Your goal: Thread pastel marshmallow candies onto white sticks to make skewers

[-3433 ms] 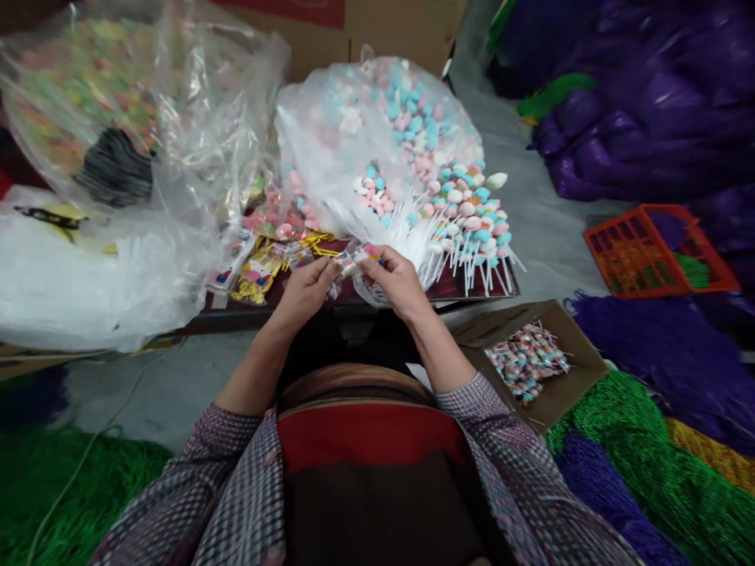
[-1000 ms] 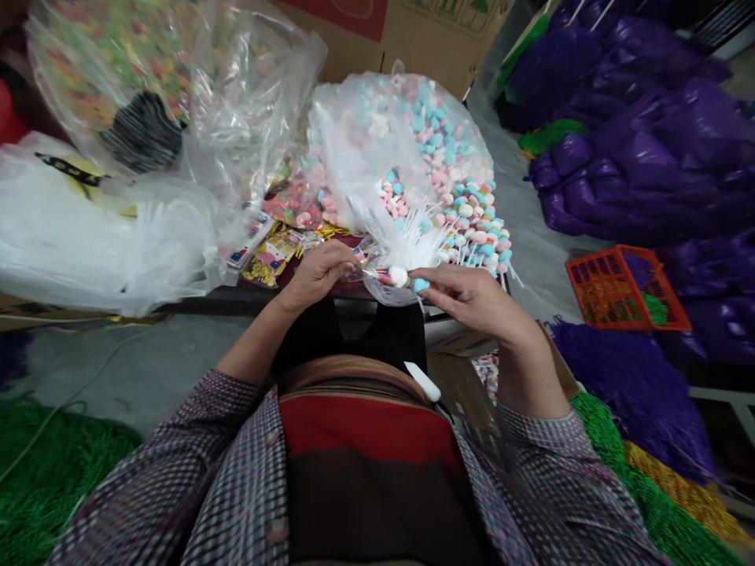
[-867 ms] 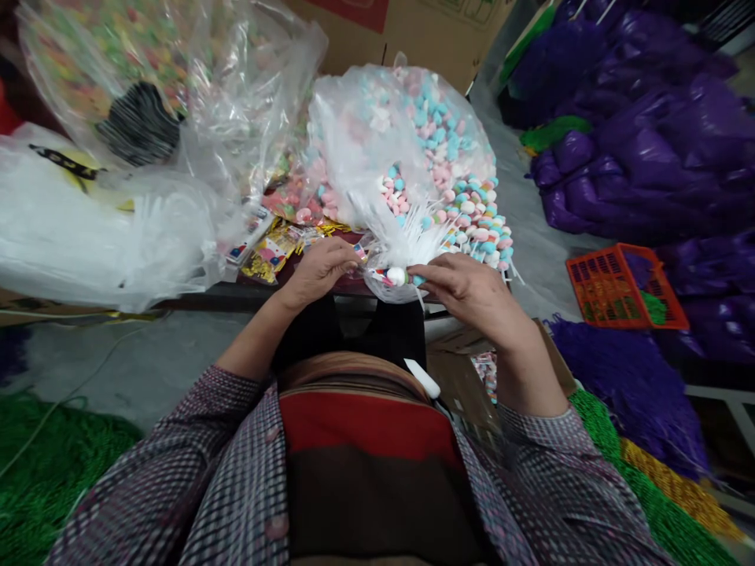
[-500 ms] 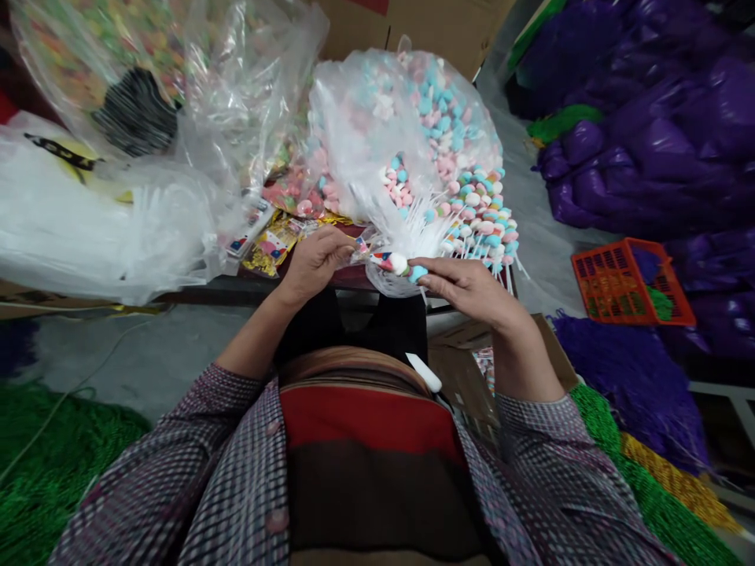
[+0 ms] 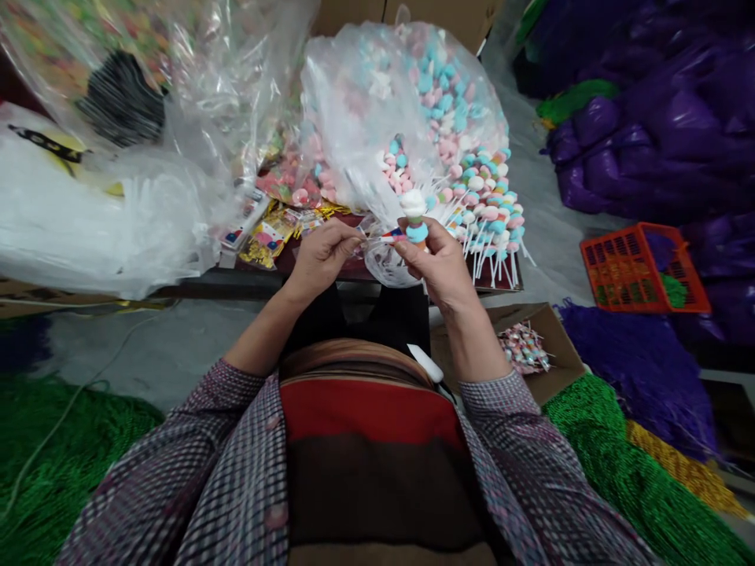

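Note:
My left hand is closed in a pinch on one end of a small clear wrapper with red and blue print. My right hand is closed around the lower part of a marshmallow skewer, which stands upright with white, green, blue and orange pieces. Its thumb and fingertip meet the other end of the wrapper. The skewer's lower end is hidden by the fingers. Just beyond the hands, a bundle of white sticks and a pile of marshmallow skewers lie on the dark table.
A big clear bag of marshmallows stands behind, with bags of colourful sweets to its left. White plastic bags cover the table's left. Right of my knees is a cardboard box holding wrapped sweets; farther right stands an orange crate.
The skewer has turned from lying level at the wrapper's mouth to upright in my right hand. My right fingertips have come to the wrapper's edge. The box of wrapped sweets shows more.

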`<action>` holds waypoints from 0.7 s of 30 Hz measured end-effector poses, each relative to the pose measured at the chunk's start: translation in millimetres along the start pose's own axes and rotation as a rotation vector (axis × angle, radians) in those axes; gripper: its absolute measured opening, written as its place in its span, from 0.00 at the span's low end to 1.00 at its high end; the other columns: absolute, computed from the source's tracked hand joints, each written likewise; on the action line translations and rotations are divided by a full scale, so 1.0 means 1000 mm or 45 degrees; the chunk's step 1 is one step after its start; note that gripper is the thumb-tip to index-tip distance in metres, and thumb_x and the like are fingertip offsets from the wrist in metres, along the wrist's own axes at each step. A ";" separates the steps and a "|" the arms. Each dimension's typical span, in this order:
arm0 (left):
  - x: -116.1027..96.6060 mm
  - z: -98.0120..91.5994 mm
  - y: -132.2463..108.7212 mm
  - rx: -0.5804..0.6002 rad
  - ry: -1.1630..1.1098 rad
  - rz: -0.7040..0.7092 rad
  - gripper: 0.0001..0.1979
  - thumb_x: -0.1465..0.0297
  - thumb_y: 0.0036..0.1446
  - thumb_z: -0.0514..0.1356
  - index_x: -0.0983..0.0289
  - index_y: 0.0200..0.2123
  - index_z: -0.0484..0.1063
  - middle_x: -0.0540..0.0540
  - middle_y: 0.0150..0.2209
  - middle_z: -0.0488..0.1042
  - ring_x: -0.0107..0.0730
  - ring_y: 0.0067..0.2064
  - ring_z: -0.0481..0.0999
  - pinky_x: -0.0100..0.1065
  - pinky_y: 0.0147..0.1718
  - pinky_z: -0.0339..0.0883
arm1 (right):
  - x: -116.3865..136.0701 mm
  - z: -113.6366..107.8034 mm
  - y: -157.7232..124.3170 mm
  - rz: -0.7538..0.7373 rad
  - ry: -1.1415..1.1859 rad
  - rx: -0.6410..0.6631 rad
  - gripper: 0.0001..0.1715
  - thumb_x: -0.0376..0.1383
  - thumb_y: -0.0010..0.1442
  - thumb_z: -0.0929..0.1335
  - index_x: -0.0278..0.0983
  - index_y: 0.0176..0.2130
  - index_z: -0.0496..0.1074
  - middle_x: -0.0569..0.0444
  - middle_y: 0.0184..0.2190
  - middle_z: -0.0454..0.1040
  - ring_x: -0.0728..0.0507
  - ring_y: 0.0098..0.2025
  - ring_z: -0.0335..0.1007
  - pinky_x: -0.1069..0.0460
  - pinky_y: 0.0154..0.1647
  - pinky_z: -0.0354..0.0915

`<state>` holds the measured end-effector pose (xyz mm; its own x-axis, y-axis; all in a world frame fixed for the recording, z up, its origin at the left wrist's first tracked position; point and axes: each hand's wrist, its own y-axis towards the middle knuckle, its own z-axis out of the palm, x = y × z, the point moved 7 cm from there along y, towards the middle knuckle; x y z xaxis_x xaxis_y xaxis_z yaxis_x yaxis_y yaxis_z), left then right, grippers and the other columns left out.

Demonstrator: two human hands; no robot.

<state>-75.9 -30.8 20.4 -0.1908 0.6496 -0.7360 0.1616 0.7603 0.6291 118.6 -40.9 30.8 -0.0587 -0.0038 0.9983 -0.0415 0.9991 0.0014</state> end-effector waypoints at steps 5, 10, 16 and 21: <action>0.006 0.011 -0.008 0.060 -0.129 -0.161 0.17 0.54 0.69 0.59 0.62 0.39 0.78 0.54 0.35 0.80 0.30 0.37 0.78 0.32 0.39 0.70 | -0.017 0.005 0.003 0.016 0.155 -0.125 0.30 0.50 0.47 0.80 0.45 0.46 0.73 0.57 0.40 0.76 0.52 0.29 0.63 0.56 0.24 0.60; 0.007 0.015 -0.010 0.096 -0.097 -0.163 0.20 0.52 0.69 0.58 0.62 0.33 0.75 0.52 0.31 0.77 0.29 0.34 0.75 0.31 0.37 0.69 | -0.021 0.009 0.003 0.044 0.116 -0.129 0.31 0.54 0.52 0.77 0.45 0.49 0.71 0.58 0.38 0.74 0.52 0.26 0.60 0.56 0.21 0.58; 0.002 0.007 -0.004 0.121 0.167 -0.028 0.22 0.51 0.70 0.55 0.61 0.32 0.73 0.54 0.32 0.77 0.31 0.37 0.75 0.34 0.39 0.69 | -0.020 0.010 0.008 0.089 -0.110 -0.073 0.33 0.56 0.61 0.72 0.47 0.60 0.68 0.54 0.44 0.75 0.50 0.28 0.63 0.54 0.21 0.61; 0.015 0.014 -0.011 0.113 -0.133 -0.313 0.21 0.47 0.69 0.55 0.60 0.41 0.70 0.49 0.31 0.74 0.25 0.28 0.71 0.30 0.28 0.65 | -0.022 0.017 0.010 -0.031 -0.222 -0.117 0.32 0.57 0.67 0.66 0.49 0.64 0.62 0.52 0.45 0.73 0.49 0.31 0.67 0.53 0.26 0.66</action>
<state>-66.8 -29.2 -1.5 -0.1348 0.4386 -0.8885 0.2079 0.8893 0.4074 102.3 -31.4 7.4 -0.2306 -0.0270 0.9727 0.0458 0.9982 0.0385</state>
